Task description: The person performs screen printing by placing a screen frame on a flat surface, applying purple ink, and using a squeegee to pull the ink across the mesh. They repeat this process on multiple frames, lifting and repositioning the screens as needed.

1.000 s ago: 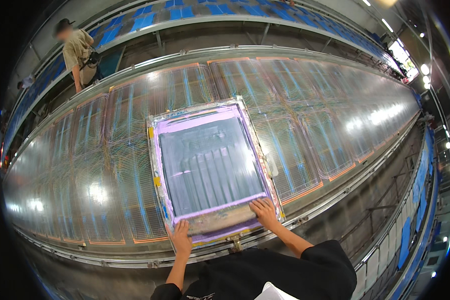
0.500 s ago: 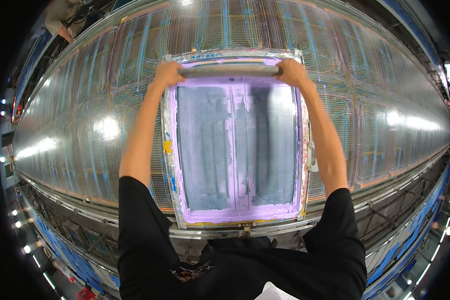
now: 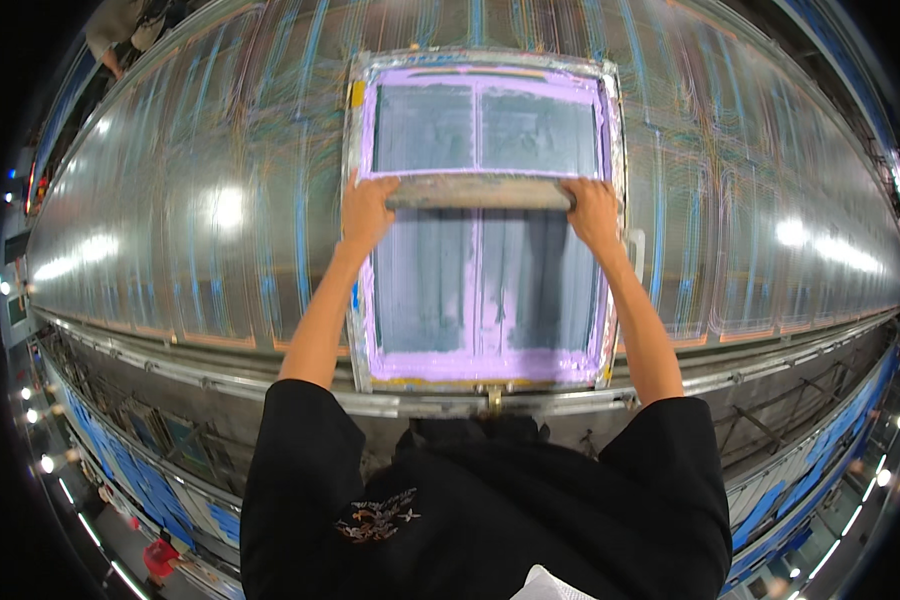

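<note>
A long squeegee (image 3: 482, 191) with a worn, greyish handle lies across the middle of a screen printing frame (image 3: 358, 150). My left hand (image 3: 370, 212) is closed round its left end, and my right hand (image 3: 595, 212) grips the right end. Inside the frame, lilac ink (image 3: 470, 366) rims the dark mesh (image 3: 425, 125) and runs in a band down the centre. Streaks of ink mark the mesh nearer to me. The squeegee hides the blade's contact with the mesh.
Beneath the frame stretches a long, shiny table (image 3: 250, 230) covered in coloured lines. A metal rail (image 3: 240, 378) runs along its near edge. Another person (image 3: 120, 30) stands at the far left, and someone in red (image 3: 160, 558) is at the lower left.
Both hands have drawn the squeegee from the frame's far end toward me, to about its middle. The view has shifted, so the frame sits higher in the picture.
</note>
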Demonstrator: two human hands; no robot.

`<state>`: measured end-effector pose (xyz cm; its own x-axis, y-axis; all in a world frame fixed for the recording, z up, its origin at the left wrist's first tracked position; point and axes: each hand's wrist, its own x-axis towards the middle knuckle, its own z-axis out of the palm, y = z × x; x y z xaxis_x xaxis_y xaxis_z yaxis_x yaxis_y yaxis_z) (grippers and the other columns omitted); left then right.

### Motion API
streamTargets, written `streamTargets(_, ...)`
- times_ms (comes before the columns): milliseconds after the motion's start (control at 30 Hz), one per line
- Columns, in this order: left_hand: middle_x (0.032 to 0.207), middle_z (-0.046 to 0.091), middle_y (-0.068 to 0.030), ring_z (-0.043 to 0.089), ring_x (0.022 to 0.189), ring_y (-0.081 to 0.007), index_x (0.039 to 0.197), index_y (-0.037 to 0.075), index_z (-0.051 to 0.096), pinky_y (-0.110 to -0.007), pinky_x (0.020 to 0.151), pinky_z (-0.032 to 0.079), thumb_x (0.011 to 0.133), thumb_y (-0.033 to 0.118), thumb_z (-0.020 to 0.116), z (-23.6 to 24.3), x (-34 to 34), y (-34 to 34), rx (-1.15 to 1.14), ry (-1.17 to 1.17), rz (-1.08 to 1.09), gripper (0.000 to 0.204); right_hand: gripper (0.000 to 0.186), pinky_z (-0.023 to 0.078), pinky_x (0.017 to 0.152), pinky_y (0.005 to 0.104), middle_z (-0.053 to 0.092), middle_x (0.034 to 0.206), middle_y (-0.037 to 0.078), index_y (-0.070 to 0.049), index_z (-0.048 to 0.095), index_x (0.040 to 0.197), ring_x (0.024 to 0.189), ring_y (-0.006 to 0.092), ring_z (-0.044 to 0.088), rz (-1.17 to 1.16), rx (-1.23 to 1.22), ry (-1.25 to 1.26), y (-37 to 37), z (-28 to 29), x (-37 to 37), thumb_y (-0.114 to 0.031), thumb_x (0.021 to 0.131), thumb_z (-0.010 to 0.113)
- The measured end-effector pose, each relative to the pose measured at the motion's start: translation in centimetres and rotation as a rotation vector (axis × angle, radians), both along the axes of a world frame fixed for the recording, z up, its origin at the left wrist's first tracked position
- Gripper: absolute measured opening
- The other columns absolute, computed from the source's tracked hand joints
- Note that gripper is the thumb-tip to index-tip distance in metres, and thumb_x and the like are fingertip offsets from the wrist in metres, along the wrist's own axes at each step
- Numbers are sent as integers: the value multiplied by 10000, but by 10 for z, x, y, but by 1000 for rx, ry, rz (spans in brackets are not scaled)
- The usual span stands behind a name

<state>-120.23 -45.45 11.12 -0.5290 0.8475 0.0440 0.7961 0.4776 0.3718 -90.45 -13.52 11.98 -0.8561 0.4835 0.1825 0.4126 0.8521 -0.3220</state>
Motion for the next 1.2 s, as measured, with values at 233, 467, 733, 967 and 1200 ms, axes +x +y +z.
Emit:
streamTargets(233, 1283, 743, -89, 640, 1251, -273, 1243, 73, 749, -535, 1287, 249, 633, 6, 785, 21, 216, -204, -47, -99, 36, 614, 451, 447, 1021, 450, 729, 1109, 68, -107, 741, 1121, 1084, 289, 656, -65, -102, -129, -219, 29, 207, 54, 701, 701)
streamTargets(467, 1195, 775, -81, 677, 1167, -286, 1167, 92, 792, -553, 1285, 234, 683, -20, 687, 30, 258, -250, -84, -145, 4, 508, 440, 477, 977, 422, 753, 1066, 80, -106, 761, 1077, 1031, 313, 693, -48, -179, -286, -264, 43, 263, 61, 674, 705)
streamTargets(733, 1012, 785, -89, 724, 1054, -276, 1086, 229, 833, -569, 1257, 253, 774, 141, 810, 53, 237, -230, -398, -192, 106, 325, 753, 496, 1054, 470, 720, 1180, 235, 24, 584, 1420, 1142, 387, 675, -361, -284, 255, -58, 10, 184, -505, 917, 770)
streamTargets(967, 1051, 780, -42, 704, 1113, -249, 1118, 239, 820, -582, 1297, 170, 736, 118, 808, 33, 257, -244, -395, -206, 142, 401, 607, 441, 450, 338, 653, 747, 108, 50, 649, 981, 558, 172, 586, -745, -839, 225, 42, -74, 153, -558, 992, 649)
streamTargets(1200, 1205, 753, 28, 647, 1258, -204, 1189, 214, 782, -612, 1317, 94, 666, 55, 789, 48, 262, -239, -282, -219, 148, 546, 562, 540, 701, 482, 715, 789, 211, 49, 694, 902, 723, 344, 697, -745, -197, 262, 36, -75, 172, -502, 993, 633)
